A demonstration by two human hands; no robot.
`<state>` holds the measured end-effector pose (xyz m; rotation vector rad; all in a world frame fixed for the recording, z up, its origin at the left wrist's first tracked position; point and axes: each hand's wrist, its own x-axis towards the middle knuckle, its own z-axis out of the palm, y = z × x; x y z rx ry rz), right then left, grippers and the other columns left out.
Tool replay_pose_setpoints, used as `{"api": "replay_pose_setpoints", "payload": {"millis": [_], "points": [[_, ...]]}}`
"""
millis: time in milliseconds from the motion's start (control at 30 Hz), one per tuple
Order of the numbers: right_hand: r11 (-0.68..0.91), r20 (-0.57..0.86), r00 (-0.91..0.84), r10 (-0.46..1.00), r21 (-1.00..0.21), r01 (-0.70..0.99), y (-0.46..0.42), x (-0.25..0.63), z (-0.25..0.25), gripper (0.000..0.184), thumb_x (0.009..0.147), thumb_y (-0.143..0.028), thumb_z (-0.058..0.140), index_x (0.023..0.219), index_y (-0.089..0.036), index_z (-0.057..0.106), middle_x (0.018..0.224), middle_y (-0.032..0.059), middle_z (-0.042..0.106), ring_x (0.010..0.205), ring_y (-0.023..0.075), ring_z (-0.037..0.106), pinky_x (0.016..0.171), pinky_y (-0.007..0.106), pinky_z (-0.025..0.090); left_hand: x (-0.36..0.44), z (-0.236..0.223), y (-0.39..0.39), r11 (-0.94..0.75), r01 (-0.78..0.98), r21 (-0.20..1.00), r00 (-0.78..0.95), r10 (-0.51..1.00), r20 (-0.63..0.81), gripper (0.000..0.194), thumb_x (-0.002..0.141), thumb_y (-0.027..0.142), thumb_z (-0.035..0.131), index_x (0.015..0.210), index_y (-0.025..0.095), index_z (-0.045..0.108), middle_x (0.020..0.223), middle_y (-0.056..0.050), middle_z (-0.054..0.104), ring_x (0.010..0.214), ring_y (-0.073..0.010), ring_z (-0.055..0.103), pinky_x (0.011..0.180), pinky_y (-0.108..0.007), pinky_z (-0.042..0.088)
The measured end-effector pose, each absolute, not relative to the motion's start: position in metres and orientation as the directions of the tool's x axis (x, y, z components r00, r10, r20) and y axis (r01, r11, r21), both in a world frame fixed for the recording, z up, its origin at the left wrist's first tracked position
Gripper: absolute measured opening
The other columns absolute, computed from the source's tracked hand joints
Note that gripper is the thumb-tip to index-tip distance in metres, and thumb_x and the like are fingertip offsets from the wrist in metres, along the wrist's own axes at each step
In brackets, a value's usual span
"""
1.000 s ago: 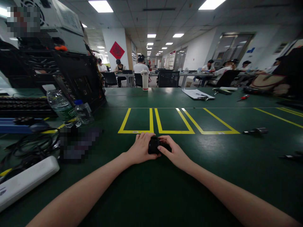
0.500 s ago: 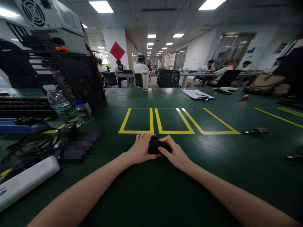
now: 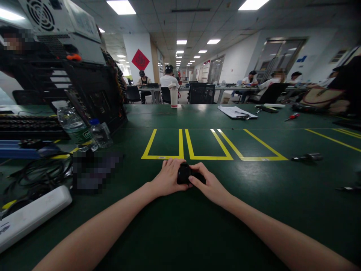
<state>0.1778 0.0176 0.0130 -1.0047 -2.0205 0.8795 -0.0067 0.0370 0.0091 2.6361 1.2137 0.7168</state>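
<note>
A small rounded black object [image 3: 184,174] is held between my two hands, just over or on the green table [image 3: 158,233]; its exact kind cannot be made out. From the left, my left hand [image 3: 168,177] wraps its fingers and thumb around it. My right hand [image 3: 205,180] pinches its right side with thumb and fingers, and a dark part of it runs into that palm. Part of the object is covered by my fingers. Just beyond the hands lie frames of yellow tape [image 3: 208,158] on the tabletop.
On the left stand an open computer case [image 3: 98,94], a large bottle [image 3: 75,128], a small blue-capped bottle [image 3: 100,133], black cables [image 3: 31,173] and a white power strip [image 3: 36,214]. A cup [image 3: 174,97] and clipboard [image 3: 237,112] are at the back. Dark metal tools [image 3: 307,157] lie right.
My hands keep the same grip on the black object, with hardly any motion. The view has shifted very slightly. At the far left, a person has come into sight behind the computer case.
</note>
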Motion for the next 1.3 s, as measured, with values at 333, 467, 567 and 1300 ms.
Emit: {"api": "replay_pose_setpoints", "payload": {"millis": [333,467,567,1300], "points": [[0.381,0.230,-0.398,0.888,-0.853,0.358,0.0216,0.1760,0.0077,0.031,0.081,-0.027,0.047,0.111,-0.022,0.042,0.105,0.0049,0.053,0.101,0.0186,0.051,0.088,0.039,0.040,-0.0062,0.0088,0.0380,-0.660,0.674,0.332,0.556,0.749,0.360,0.066,0.064,0.045,0.064,0.116,0.019,0.032,0.107,-0.008,0.045,0.097,-0.0260,0.043,0.083,-0.041,0.035],[0.438,0.272,-0.428,0.862,-0.825,0.357,0.0208,0.1771,0.0078,0.027,0.079,-0.023,0.051,0.106,-0.022,0.045,0.103,0.0039,0.052,0.099,0.0189,0.050,0.088,0.039,0.040,-0.0067,0.0086,0.0380,-0.656,0.678,0.332,0.552,0.752,0.361,0.066,0.063,0.045,0.064,0.116,0.019,0.033,0.107,-0.008,0.045,0.096,-0.0262,0.043,0.083,-0.042,0.035],[0.467,0.303,-0.427,0.852,-0.810,0.356,0.0192,0.1777,0.0072,0.030,0.076,-0.020,0.054,0.104,-0.022,0.045,0.100,0.0031,0.051,0.096,0.0193,0.051,0.086,0.039,0.042,-0.0075,0.0092,0.0374,-0.658,0.677,0.331,0.561,0.751,0.348,0.065,0.064,0.043,0.064,0.116,0.019,0.033,0.108,-0.008,0.044,0.097,-0.0262,0.042,0.083,-0.041,0.035],[0.388,0.249,-0.449,0.858,-0.887,0.249,0.0199,0.1773,0.0072,0.030,0.078,-0.018,0.051,0.106,-0.022,0.042,0.106,0.0035,0.050,0.101,0.0183,0.051,0.089,0.040,0.043,-0.0076,0.0084,0.0388,-0.660,0.672,0.337,0.558,0.750,0.355,0.067,0.063,0.043,0.064,0.117,0.019,0.032,0.106,-0.008,0.046,0.095,-0.0258,0.043,0.082,-0.041,0.035]]}}
